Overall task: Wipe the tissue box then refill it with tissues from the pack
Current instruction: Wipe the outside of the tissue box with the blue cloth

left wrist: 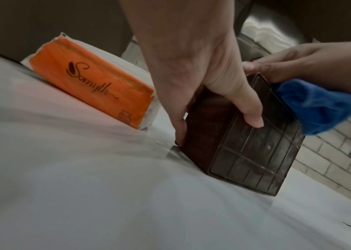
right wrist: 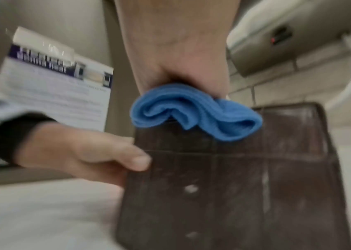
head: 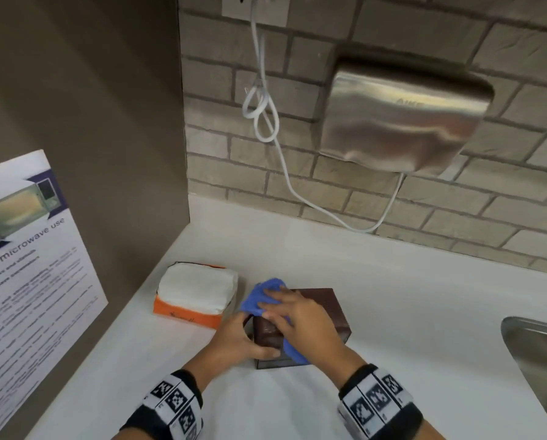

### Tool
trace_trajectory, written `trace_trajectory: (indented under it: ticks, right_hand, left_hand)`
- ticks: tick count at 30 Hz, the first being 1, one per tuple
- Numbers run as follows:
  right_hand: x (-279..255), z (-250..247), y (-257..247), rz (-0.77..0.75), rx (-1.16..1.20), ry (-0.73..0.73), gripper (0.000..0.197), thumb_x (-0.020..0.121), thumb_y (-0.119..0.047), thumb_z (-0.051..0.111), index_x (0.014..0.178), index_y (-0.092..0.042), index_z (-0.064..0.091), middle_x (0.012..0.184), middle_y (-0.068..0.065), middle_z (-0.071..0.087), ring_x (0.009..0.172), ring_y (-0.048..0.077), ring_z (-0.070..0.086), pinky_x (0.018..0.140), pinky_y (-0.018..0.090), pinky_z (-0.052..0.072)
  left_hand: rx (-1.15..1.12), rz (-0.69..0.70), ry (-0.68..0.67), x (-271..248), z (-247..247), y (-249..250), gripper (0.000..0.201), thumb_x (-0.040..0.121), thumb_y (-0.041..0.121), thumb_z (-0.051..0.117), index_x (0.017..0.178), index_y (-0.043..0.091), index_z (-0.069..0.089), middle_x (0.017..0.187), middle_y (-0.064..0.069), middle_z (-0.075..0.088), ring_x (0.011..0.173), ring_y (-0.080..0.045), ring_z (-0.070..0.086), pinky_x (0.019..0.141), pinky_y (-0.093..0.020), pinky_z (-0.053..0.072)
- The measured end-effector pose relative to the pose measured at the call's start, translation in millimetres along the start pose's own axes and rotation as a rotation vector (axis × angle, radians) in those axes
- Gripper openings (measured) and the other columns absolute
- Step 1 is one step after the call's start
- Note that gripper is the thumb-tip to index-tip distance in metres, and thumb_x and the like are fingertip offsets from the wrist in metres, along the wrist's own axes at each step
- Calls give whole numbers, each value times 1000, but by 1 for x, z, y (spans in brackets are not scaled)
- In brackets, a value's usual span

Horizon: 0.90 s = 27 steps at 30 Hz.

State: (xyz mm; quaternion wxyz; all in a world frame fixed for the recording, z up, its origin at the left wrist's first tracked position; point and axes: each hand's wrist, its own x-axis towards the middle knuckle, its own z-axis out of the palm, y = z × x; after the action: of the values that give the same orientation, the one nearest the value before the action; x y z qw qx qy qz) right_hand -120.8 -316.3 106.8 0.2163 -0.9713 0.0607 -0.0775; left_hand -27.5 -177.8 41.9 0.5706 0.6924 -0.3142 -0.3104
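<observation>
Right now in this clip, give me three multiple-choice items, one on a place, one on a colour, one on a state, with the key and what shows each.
1. Where does the tissue pack lie relative to the tissue box in the head view?
A. To its left, on the counter
B. On top of it
C. In the sink

2. What colour is the cloth?
A. Yellow
B. Blue
C. White

3. What is the left hand doing?
A. Hanging idle off the counter
B. Pulling tissues from the pack
C. Gripping the box

Key:
1 A: the orange pack sits apart from the brown box, between it and the side panel, on the white counter.
2 B: the cloth under the right hand is plainly blue in all views.
3 C: the thumb lies on the box's upper face and the fingers hold its side.
</observation>
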Motion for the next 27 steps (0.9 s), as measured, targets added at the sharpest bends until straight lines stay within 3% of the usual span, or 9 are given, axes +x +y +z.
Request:
trace_trajectory:
  ticks: [3,5,8,13,17,20,23,24,27]
  right_hand:
    - [22,-10,9,167,4,55,32,96,-29,48,123,-21,64,140,4,53,124,23,53,99,36,45]
    - [13,-4,-7,119,-70,40,36,95,-28,43,122,-19,64,142,6,50,124,26,53,97,38,48]
    - [-26,4,-25,-17,-42,-19,48,92,-37,29,124,-23,62,145,-1,47,137,17,38,113,35,28]
    - [-59,-21,29,169,-78,246,28,91,-36,49,102,-28,74,128,-3,64,113,15,63,87,11,41]
    - [-67,-24,28,318,-136,292,24,81,-16,68,102,-26,75,123,2,67,103,18,69,82,14,44]
    - [-48,10,-18,120,-182,200,37,92,-29,39,116,-24,67,135,-2,58,129,15,49,108,23,27]
    - [-43,17,-35,117,-133,261,69,100,-43,12,91,-23,78,115,-5,71,113,10,63,99,15,39]
    - [-46,12,-27,120,-82,271,69,100,-47,15,86,-23,78,110,-4,73,108,14,66,96,13,39]
    - [-65,-13,10,193,-15,268,33,92,-39,47,98,-25,76,121,-3,68,114,17,63,95,10,34]
  left_hand:
    - [-34,-41,7,2,2,-6,109,50,23,96,142,37,39,132,20,57,125,5,49,103,-28,48]
    - [3,-17,10,3,2,-11,98,51,20,95,133,41,48,125,18,63,118,5,56,99,-27,50]
    - [26,23,18,2,2,-8,65,52,19,92,105,44,66,105,15,73,99,1,66,87,-29,51]
    - [15,-35,27,0,3,-7,122,46,26,96,147,38,28,131,24,54,121,10,50,104,-25,47]
    - [27,-50,1,1,5,-5,121,47,23,96,143,42,25,127,29,52,116,13,49,103,-22,46]
    - [29,-10,14,0,6,-4,92,51,12,95,128,35,50,114,20,69,110,1,62,88,-14,52]
    - [31,33,13,-3,5,1,81,56,3,91,120,36,54,112,25,69,104,2,65,82,-15,52]
    - [35,40,10,-4,5,2,85,56,3,92,120,42,51,110,29,67,103,9,63,82,-13,51]
    - [34,-2,7,-1,6,3,100,53,10,94,124,53,37,109,34,63,103,24,53,81,-1,44]
